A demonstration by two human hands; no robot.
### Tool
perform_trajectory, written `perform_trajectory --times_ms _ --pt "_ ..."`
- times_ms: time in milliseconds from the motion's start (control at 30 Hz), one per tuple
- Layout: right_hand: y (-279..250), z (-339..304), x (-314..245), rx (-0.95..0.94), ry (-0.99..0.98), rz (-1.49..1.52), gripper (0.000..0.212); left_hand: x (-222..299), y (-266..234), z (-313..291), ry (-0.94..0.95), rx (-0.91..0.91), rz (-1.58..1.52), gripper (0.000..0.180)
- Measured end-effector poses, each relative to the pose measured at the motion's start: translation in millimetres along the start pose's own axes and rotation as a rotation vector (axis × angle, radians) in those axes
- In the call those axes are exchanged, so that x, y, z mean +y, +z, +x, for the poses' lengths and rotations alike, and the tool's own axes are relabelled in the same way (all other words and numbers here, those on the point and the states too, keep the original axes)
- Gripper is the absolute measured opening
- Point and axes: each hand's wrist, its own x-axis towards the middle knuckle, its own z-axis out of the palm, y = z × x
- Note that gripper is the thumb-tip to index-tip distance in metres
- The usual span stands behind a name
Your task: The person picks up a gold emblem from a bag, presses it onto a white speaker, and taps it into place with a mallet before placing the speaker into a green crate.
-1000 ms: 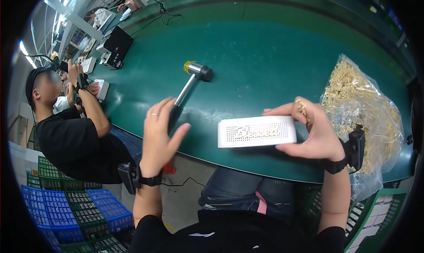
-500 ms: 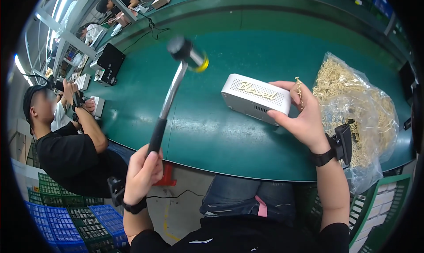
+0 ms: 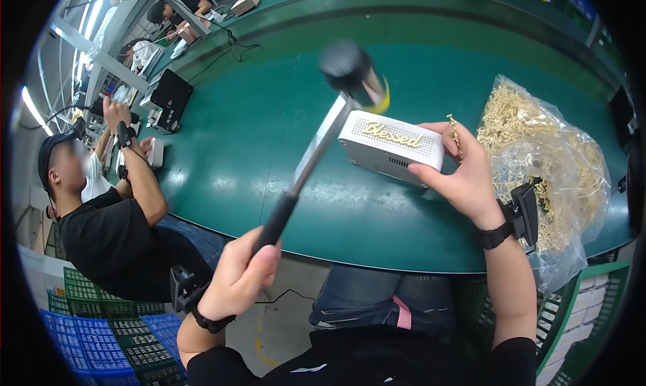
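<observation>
My left hand is wrapped round the black grip of a mallet. Its metal shaft slants up and right, and its head, black at one end and yellow at the other, is blurred just beyond the box's left end. A white box-shaped device with a dotted, perforated top stands on the table. Gold script lettering lies along that top. My right hand grips the device's right end between thumb and fingers. Another gold lettering piece sticks up from among the right hand's fingers.
A clear plastic bag full of gold lettering pieces lies on the green table at right. A co-worker sits at left, near a black boxy machine. Green and blue crates stand lower left; another green crate is lower right.
The mallet has swung to the right, its head now close to the device's left end. My left hand has shifted right and a little down. The right hand keeps its hold on the device.
</observation>
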Motion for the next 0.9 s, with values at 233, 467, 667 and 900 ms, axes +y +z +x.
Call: perform_trajectory --times_ms 233,467,667,900 --pt "-3 -4 0 -0.025 0.104 -0.042 0.036 2 -9 -1 0.058 0.006 -0.074 0.026" --pt "2 -2 6 -0.021 0.116 0.028 0.042 11 -11 -5 0.072 -0.053 0.132 0.026" --pt "9 -4 6 0.081 0.074 0.216 0.051 5 5 2 0.128 -0.148 0.199 0.024" --pt "10 -3 16 0.135 0.055 0.384 0.058 11 4 0 0.216 -0.134 0.152 0.025"
